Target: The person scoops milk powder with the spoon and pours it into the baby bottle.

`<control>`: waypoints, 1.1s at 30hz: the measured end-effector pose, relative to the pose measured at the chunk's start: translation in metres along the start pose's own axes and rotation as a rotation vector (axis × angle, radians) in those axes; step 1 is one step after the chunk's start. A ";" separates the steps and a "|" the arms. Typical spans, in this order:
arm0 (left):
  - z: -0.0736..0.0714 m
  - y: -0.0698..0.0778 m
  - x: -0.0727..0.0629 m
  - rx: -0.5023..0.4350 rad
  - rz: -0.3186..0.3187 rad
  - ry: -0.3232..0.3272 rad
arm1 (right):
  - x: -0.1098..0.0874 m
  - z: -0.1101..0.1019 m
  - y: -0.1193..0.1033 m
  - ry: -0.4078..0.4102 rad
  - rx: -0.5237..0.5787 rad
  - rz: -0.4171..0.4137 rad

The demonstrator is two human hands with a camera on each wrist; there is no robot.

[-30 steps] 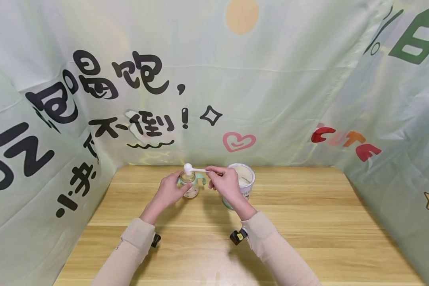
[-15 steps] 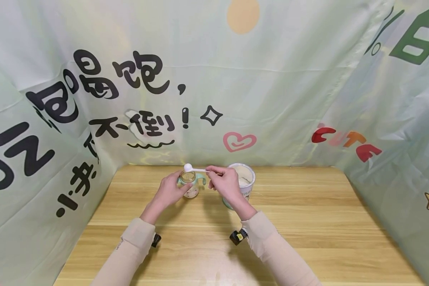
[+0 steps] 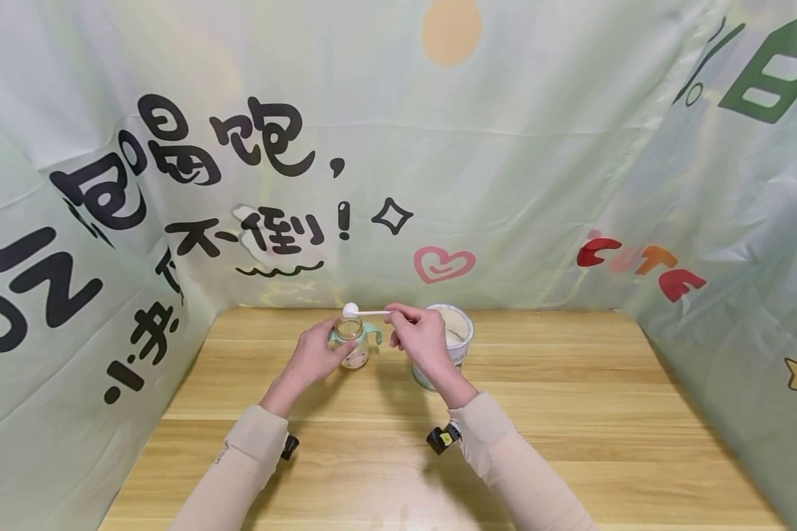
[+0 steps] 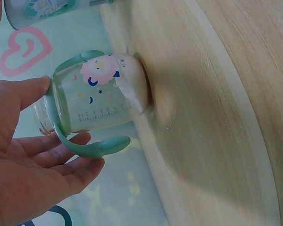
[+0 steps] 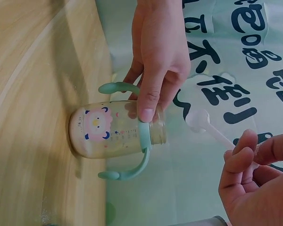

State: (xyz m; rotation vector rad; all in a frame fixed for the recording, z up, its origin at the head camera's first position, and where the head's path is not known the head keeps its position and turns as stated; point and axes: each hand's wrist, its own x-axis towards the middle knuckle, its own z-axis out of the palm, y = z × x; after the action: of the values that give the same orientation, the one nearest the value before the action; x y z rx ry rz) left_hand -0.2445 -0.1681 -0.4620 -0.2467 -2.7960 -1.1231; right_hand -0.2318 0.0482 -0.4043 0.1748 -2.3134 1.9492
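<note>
Left hand (image 3: 314, 352) gripping the bottle (image 4: 94, 103), right hand (image 3: 421, 339) pinching the scoop (image 5: 200, 121), I've powder (image 4: 137, 89) inside already; capping likely remains.

The head view is bright and fairly even, with pale glare low on the light-brown wood-grain tabletop (image 3: 591, 420) and soft shadows inward of the beige-sleeved arms (image 3: 505, 457). The 2 wrist views look dimmer and greener; in the left, a broad shadow spreads beside the mint-green-handled transparent round bottle (image 4: 96, 101).
</note>
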 end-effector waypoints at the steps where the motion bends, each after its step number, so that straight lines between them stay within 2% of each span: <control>1: 0.000 0.000 0.000 0.004 0.001 -0.001 | 0.000 0.000 -0.001 0.002 0.001 0.001; 14: 0.000 0.000 0.000 0.003 -0.005 -0.007 | 0.002 -0.004 -0.001 0.035 0.033 -0.002; 24: 0.000 0.000 0.000 -0.001 0.007 -0.003 | 0.003 -0.007 0.000 0.054 0.081 0.020; 33: -0.002 -0.001 0.001 0.018 0.021 0.009 | 0.004 -0.014 -0.001 0.076 0.089 0.005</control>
State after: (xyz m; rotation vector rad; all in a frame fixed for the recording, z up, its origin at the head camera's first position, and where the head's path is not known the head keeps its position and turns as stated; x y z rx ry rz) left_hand -0.2457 -0.1701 -0.4614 -0.2675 -2.7879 -1.0906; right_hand -0.2349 0.0616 -0.4002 0.1001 -2.1839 2.0260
